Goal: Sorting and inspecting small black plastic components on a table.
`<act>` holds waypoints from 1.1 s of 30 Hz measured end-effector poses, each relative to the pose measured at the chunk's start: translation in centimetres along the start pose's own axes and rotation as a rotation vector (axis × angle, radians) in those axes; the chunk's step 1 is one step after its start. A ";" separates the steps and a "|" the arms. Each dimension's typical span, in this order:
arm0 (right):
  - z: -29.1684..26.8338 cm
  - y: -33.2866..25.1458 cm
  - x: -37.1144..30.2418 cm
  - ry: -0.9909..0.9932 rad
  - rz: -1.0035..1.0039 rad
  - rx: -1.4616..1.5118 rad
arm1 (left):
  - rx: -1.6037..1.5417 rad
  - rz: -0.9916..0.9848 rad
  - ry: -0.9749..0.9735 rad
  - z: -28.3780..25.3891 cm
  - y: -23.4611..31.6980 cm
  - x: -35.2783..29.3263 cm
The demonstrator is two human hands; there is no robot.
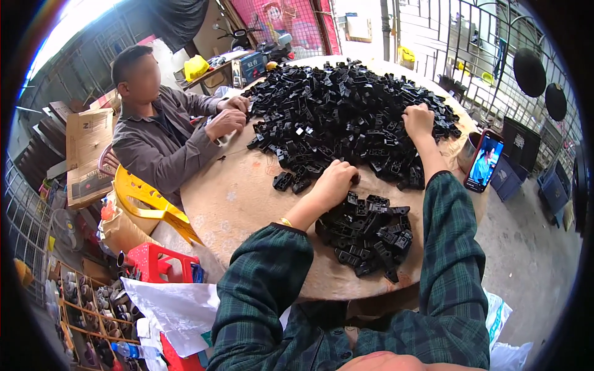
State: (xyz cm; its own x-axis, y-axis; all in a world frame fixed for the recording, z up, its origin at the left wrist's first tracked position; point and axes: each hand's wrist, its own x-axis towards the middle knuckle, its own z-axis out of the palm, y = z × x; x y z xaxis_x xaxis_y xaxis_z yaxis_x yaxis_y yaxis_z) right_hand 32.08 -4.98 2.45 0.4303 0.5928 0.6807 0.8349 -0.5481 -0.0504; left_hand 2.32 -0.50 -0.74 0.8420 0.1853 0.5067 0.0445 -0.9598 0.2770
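A large heap of black plastic parts (334, 111) covers much of the round table (216, 204). At the heap's near edge my left hand (334, 184) is closed, with the dark edge of a black plastic part showing at its fingertips. My right hand (419, 122) reaches onto the right side of the heap, its fingers curled in; what they hold, if anything, is hidden. Between my forearms, close to the table's near edge, lies a smaller pile of the same black parts (365, 235).
A co-worker (154, 117) sits at the left, both hands at the heap's edge. A phone (484, 161) with a lit screen stands at the table's right edge. A yellow chair (145, 198) and a red stool (158, 263) are left of the table; dark blue crates (508, 176) sit right.
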 end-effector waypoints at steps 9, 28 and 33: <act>-8.8 -6.8 -5.1 -0.319 0.221 1.415 | -0.970 -0.518 0.173 -1.3 0.8 0.5; -11.4 -9.7 -12.3 -0.399 -0.005 1.596 | -1.569 -0.685 0.232 -4.7 4.4 -0.3; -11.5 -9.6 -12.2 -0.373 0.064 1.593 | -1.275 -0.525 0.258 -4.5 4.7 -0.5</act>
State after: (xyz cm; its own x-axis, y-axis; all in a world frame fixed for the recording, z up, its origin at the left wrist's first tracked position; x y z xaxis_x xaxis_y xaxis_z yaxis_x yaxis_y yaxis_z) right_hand 14.83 -13.72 3.05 0.3325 0.8255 0.4561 0.2021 0.4100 -0.8894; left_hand -0.31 -4.10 4.01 0.7525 0.6247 0.2088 -0.3101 0.0563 0.9490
